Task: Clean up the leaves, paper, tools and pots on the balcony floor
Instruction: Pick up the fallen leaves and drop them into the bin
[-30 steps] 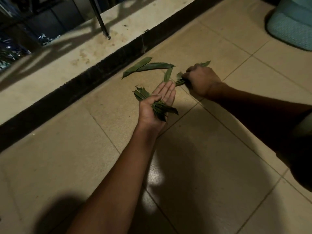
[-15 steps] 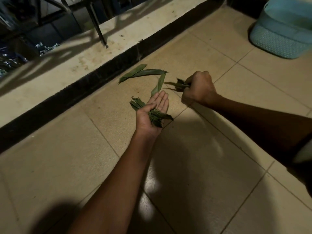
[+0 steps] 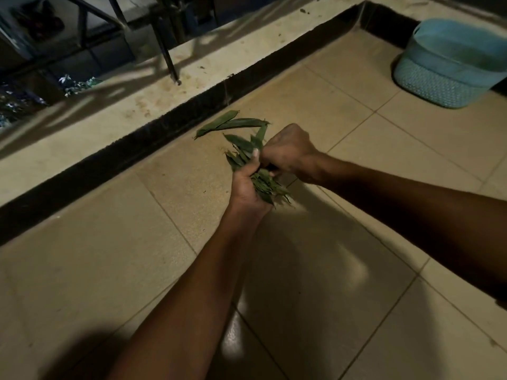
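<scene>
The left hand [image 3: 248, 185] grips a bunch of leaves [image 3: 267, 183], fingers curled round it; the right hand [image 3: 288, 152], fisted, pushes more leaves into that bunch. Just beyond the bunch, two long leaves [image 3: 230, 123] lie on the floor tiles [image 3: 356, 311], uncollected. A blue basket [image 3: 450, 75] stands well beyond the bunch, to its right.

Glossy beige floor tiles [image 3: 356, 311], matt green leaves [image 3: 238, 123], woven-textured blue plastic basket [image 3: 439, 86]
</scene>
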